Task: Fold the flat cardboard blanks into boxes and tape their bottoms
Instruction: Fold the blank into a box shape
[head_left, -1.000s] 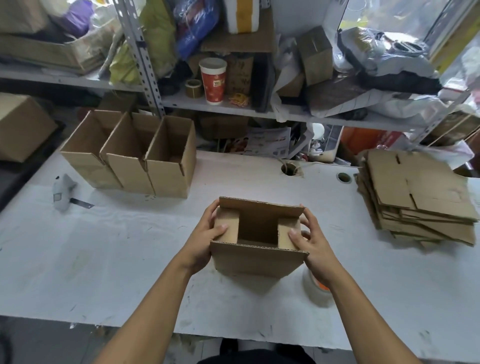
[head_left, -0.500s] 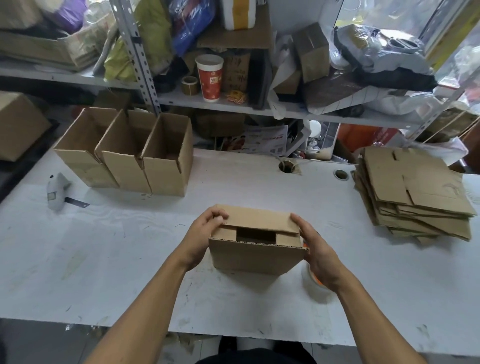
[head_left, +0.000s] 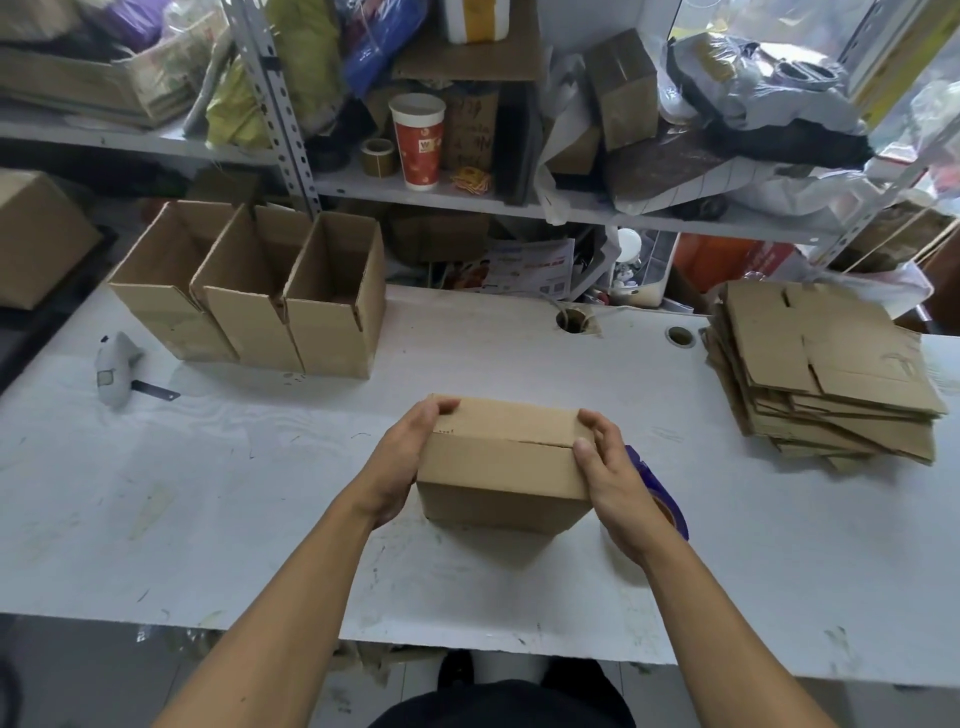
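Flaps are down now: a second ago the box (head_left: 503, 462) gaped with its two short flaps tucked in, and half a second ago the far long flap was swinging over; here both long flaps meet along a seam across the top face. The left hand (head_left: 402, 462) clamps the left wall, fingers curled over the far corner, while the right hand (head_left: 610, 475) grips the right end, thumb pressing the seam shut. The box sits on the white table (head_left: 260, 493) dead centre, just in front of the person. That reads as the bottom closed and ready for taping (nothing sealed yet). Handy: the tape roll (head_left: 662, 499) lies at four o'clock from the box, partly hidden under the right wrist. Three open boxes (head_left: 291, 317) stand at ten o'clock, the stack of flat blanks (head_left: 826, 374) at two o'clock, a grey cutter (head_left: 115, 364) at nine. Risk, I'd judge: letting go to fetch tape lets the flaps spring up.
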